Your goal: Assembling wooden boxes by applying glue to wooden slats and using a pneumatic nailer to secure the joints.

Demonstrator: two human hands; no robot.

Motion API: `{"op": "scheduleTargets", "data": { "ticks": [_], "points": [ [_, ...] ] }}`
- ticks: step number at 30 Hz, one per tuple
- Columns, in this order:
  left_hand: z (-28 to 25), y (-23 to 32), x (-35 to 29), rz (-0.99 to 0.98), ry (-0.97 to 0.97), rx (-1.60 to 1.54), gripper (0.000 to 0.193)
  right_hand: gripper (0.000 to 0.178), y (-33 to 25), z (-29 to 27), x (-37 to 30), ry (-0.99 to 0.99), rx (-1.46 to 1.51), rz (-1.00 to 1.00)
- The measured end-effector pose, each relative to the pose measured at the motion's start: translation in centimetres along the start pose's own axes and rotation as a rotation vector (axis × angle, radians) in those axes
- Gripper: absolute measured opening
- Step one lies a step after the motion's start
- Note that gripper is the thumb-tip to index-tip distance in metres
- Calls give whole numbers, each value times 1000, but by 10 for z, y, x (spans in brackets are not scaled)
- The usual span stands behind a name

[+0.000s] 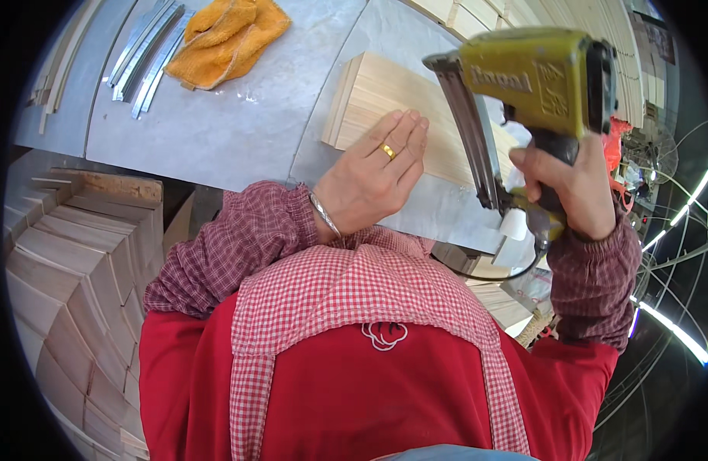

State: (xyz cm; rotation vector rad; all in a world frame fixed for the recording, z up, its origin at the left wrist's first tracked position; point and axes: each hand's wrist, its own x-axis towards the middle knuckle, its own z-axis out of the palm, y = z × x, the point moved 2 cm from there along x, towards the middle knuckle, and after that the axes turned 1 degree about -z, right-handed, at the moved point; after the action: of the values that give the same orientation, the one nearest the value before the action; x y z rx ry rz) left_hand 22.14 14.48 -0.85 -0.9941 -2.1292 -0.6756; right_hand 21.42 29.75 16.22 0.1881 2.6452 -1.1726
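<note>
A pale wooden piece point(385, 84) with layered edges, a flat box or stacked boards, lies on the grey worktable point(246, 138). My left hand point(381, 169), with a gold ring and a silver bracelet, rests on its near side, fingers stretched out and close together. In my right hand point(573, 184) is a yellow-green air nail gun point(523, 81), gripped by its handle. The gun is held up over the right part of the wood, its long metal magazine slanting across it. I cannot tell whether its nose touches anything.
An orange cloth point(235, 38) lies at the far left beside metal strips of fasteners point(146, 58). Stacked wooden boards point(77, 253) fill the lower left. More boards point(477, 15) stand along the far edge. A dark hose point(515, 275) runs from the gun past my front.
</note>
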Motion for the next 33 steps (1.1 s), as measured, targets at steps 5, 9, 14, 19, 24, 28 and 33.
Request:
{"op": "scheduleTargets", "data": {
  "ticks": [5,9,14,19,24,28,33],
  "points": [
    [-4,12,-8,12,67,-43,24,24,-21,6,3,-7,-106,-125],
    [-5,2,-1,48,82,-96,23,24,-37,6,23,-108,-153,-52],
    [-6,-2,7,30,39,-80,21,22,-35,3,35,-206,-160,-29],
    [-3,2,6,-45,104,-152,17,24,-44,1,47,-198,-140,-35],
    [-2,4,7,-48,123,-163,15,24,-41,-4,52,-189,-171,-17],
    [-1,5,8,-67,125,-155,16,21,-43,-1,51,-216,-199,1],
    [-3,3,10,-69,122,-159,17,20,-50,-1,46,-171,-146,41]
  ]
}}
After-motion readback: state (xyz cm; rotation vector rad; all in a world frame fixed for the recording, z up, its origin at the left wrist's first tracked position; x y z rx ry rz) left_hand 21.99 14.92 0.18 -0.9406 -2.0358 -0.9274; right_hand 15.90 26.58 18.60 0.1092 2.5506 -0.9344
